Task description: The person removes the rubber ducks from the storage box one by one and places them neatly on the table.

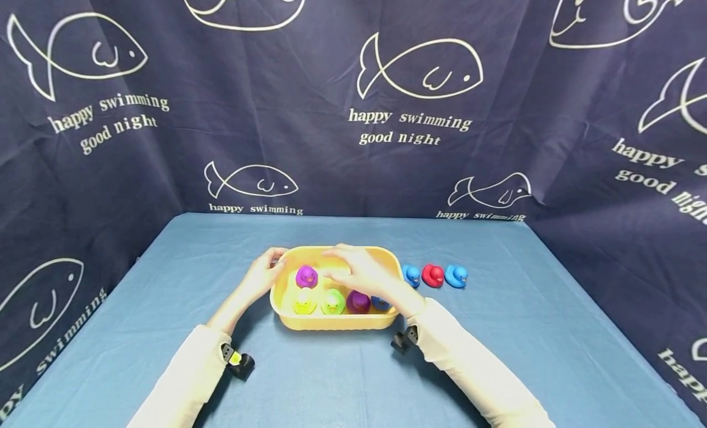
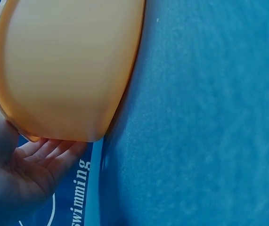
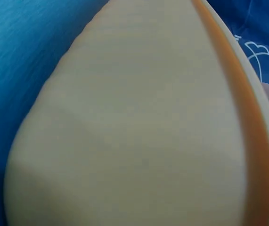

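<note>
My left hand (image 1: 265, 273) grips the left end of a yellow plastic tub (image 1: 331, 322), its thumb at the rim and its fingers against the outer wall. In the left wrist view the tub wall (image 2: 68, 70) rises above that hand (image 2: 26, 174). Over the tub's right half reaches my right hand (image 1: 361, 271), thumb and fingers apart, with nothing seen between them. Inside the tub are a purple rubber duck (image 1: 306, 276), a yellow duck (image 1: 305, 301), a green duck (image 1: 333, 302), another purple duck (image 1: 358, 303) and a blue duck (image 1: 380, 303) partly behind the right forearm.
Just right of the tub, a blue duck (image 1: 411, 275), a red duck (image 1: 432, 275) and another blue duck (image 1: 456, 276) stand in a row on the blue tablecloth (image 1: 309, 379). A dark curtain (image 1: 331, 188) with fish drawings hangs behind and beside the table.
</note>
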A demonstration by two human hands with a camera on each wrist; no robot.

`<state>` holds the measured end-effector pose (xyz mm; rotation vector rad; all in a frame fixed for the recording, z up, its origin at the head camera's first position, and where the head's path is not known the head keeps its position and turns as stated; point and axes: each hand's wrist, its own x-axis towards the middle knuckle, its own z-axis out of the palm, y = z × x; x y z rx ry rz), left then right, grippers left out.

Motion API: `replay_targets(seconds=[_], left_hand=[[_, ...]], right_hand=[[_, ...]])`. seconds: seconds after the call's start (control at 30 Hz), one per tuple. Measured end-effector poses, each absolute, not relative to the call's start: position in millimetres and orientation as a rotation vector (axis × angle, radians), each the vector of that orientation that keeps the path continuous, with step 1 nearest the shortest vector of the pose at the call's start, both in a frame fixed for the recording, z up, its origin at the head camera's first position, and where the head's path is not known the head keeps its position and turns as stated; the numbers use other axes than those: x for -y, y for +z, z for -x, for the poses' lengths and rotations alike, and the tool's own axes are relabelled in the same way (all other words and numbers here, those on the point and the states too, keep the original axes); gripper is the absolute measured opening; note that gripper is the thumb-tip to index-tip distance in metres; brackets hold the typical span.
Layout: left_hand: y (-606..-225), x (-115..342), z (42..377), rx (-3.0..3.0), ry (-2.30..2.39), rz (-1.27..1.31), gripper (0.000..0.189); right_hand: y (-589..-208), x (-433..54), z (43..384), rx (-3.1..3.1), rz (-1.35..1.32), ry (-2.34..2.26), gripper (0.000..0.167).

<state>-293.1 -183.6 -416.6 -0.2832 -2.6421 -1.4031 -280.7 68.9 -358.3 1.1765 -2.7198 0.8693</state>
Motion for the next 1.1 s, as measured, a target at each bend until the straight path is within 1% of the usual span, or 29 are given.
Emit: replay_targets(seconds=[0.57,0.83,0.97,1.1], left_hand=[[-416.2,183.7,292.2,2.646,-1.406,0.286,0.03],[-416.8,183.5,292.8,2.644,-1.424,0.284,0.029],[-416.5,183.6,292.5,2.656,-1.42,0.279,0.029],[-417.2,183.8,292.9,2.663,-1.416,0.28,0.03]], right_hand=[[-356.0,-41.4,288.6,2.679,-1.32,0.964,0.043],[-358.0,-31.3,299.4,2.739,-1.274,0.963,0.04],[-359.3,-28.2,303.0,2.842,-1.199,0.983,0.041],[-361.9,-25.8,306.5,2.914,-1.183,0.962,0.041]])
